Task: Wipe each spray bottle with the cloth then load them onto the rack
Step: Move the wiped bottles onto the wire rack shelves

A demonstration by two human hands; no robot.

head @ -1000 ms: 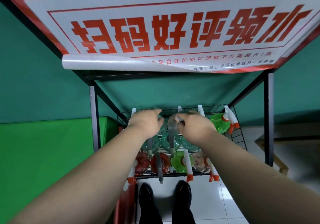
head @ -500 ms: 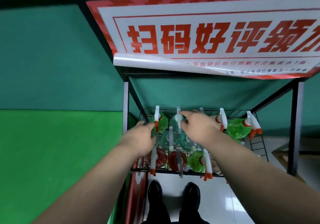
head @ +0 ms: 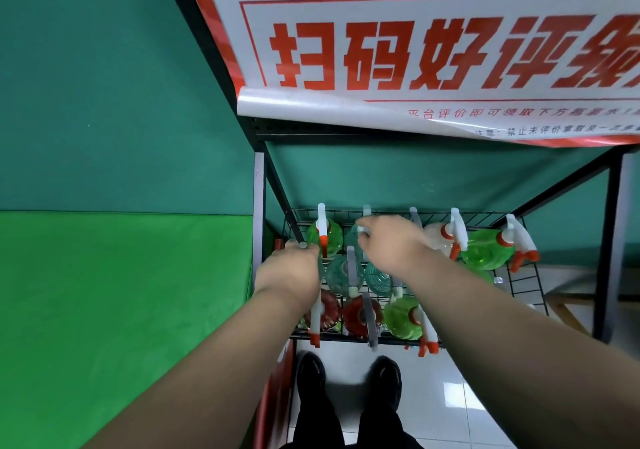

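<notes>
1. Spray bottles (head: 341,275) fill the rack (head: 530,285); the left hand (head: 287,272) sits at its left edge, fingers hidden, state unclear: best brace the neighbours
2. Right hand (head: 391,244) fingers curl on the back-row teal bottle (head: 351,239); seat it upright, nozzle forward like the rest

A white banner (head: 433,50) with big red characters hung at twelve o'clock, its lower edge curled. A dark green wall (head: 104,102) filled ten o'clock, a bright green panel (head: 121,310) eight o'clock. My black shoes (head: 384,376) stood on pale floor tiles (head: 450,396) at six o'clock.
</notes>
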